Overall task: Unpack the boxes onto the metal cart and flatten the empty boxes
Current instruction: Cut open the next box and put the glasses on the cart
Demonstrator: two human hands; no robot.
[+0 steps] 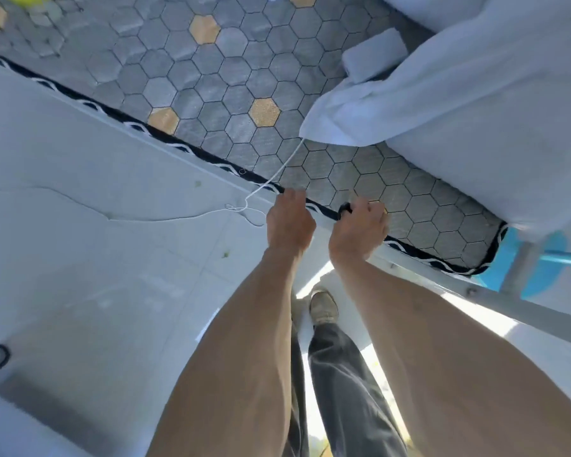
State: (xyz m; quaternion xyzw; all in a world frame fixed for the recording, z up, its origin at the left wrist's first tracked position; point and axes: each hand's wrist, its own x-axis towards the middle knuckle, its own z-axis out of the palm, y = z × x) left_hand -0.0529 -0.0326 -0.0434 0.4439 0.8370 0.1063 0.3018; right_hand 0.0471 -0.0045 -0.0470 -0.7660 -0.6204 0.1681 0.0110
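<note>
Both hands are down at the dark patterned border of the hexagon rug (pixel 231 94) — my left hand (pixel 289 222) is curled over the edge, my right hand (pixel 358 230) pinches a fold of that black trim (pixel 345 209). No box and no metal cart that I can make out; neither is within reach of the hands. What I'm holding is soft and limp, light at the edge, so I judge it will sag rather than lift flat — better gripped along the bound border. A white string (pixel 277 174) runs from the draped white cloth (pixel 442 103) to just beside my left hand, loose on the pale floor (pixel 80 166).
</note>
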